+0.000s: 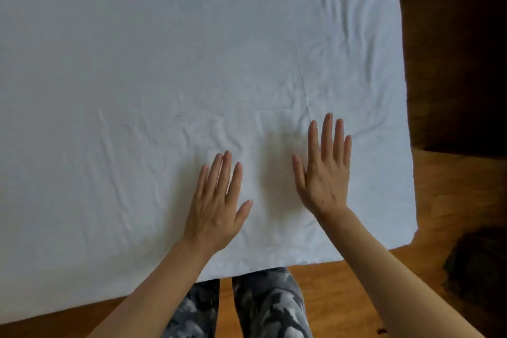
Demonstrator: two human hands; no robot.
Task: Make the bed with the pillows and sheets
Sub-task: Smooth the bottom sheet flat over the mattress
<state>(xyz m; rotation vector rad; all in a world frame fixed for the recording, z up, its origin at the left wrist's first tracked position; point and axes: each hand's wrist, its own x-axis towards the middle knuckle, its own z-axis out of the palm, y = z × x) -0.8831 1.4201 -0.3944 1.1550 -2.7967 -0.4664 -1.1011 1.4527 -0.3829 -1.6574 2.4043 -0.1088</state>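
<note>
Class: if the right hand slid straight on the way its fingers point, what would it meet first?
Only more wrinkled white sheet; the right hand has nothing else ahead as far as the picture shows.

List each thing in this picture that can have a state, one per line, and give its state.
White sheet: spread flat over the bed, creased near both hands.
Left hand: fingers straight, palm down on the sheet.
Right hand: fingers straight, palm down on the sheet.
Pillows: none in view.

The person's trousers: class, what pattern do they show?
A grey, black and white camouflage pattern on the trousers, seen in the head view.
</note>
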